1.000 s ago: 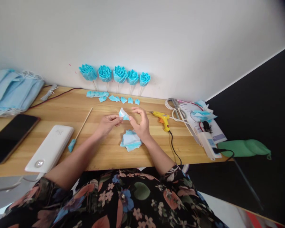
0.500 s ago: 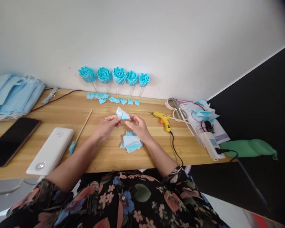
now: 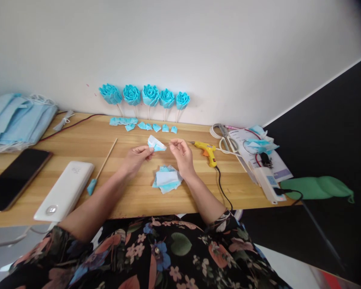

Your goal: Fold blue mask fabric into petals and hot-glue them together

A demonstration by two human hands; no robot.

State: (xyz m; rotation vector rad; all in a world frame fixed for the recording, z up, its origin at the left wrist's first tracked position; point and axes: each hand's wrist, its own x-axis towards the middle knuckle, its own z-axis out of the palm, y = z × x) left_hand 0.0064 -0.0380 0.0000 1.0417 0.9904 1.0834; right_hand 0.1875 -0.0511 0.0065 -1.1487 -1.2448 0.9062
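1. L hand (image 3: 140, 156): thumb & fingers nearly closed, pinching the folded pc (image 3: 156, 144) at its lower-L edge, prob. so the fold can't spring open.
2. R hand (image 3: 182, 156): half-curled, thumb & index close tog., just beside the pc's R end; can't tell if it has hold of anything.
3. Pc is up off the table (image 3: 138, 204), btwn the hands: thin, soft, white & pale blue, roughly triangular.
4. Stack of squares (image 3: 167, 179) lies on the body side of the pc, prob. for easy reach; limp sheets, loosely fanned, uneven edges.
5. Glue gun (image 3: 207, 151): hard yellow plastic, orange trigger, lying R of R hand, nozzle pointing L; likely parked to keep its cord clear.
6. 5 blue roses (image 3: 151, 95), ruffled & layered on thin stems, stand against the wall (image 3: 180, 48), prob. so heads don't squash.
7. Small folded petals (image 3: 157, 128) in a row below; blue-tipped wooden stick (image 3: 106, 160) lies L of L hand.
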